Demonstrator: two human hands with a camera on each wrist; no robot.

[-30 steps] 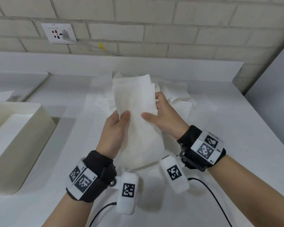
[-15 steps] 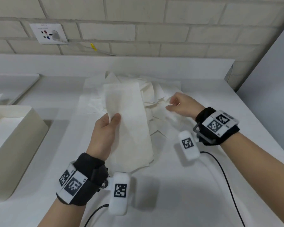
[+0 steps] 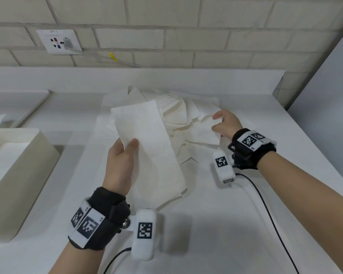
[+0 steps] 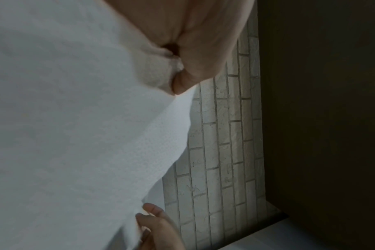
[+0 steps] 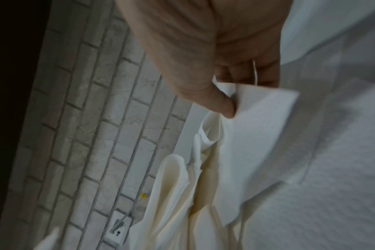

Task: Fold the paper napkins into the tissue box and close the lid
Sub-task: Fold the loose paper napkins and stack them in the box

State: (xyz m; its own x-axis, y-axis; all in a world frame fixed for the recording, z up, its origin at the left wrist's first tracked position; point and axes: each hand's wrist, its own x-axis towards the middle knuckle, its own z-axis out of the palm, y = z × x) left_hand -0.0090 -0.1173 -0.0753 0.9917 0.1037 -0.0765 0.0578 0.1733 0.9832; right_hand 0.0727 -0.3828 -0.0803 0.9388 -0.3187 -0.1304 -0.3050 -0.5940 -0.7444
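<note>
My left hand (image 3: 125, 153) pinches a folded white napkin (image 3: 147, 147) between thumb and fingers, holding it upright above the counter; the left wrist view shows the same napkin (image 4: 75, 118) filling the frame under my thumb. To the right, my right hand (image 3: 224, 125) pinches the corner of another napkin (image 3: 204, 133) at the edge of the loose napkin pile (image 3: 176, 111). The right wrist view shows thumb and fingers (image 5: 225, 104) closed on that napkin (image 5: 257, 135). The open cream tissue box (image 3: 18, 175) stands at the left.
A white counter (image 3: 226, 224) runs back to a brick wall with a socket plate (image 3: 57, 41) and cable. A grey panel (image 3: 329, 105) bounds the right side. A flat white lid-like tray (image 3: 18, 103) lies at the back left. Black cables trail from both wrists.
My right hand let go of the folded napkin, moved right to the pile and took hold of another napkin. My left hand kept the folded one, shifting slightly left.
</note>
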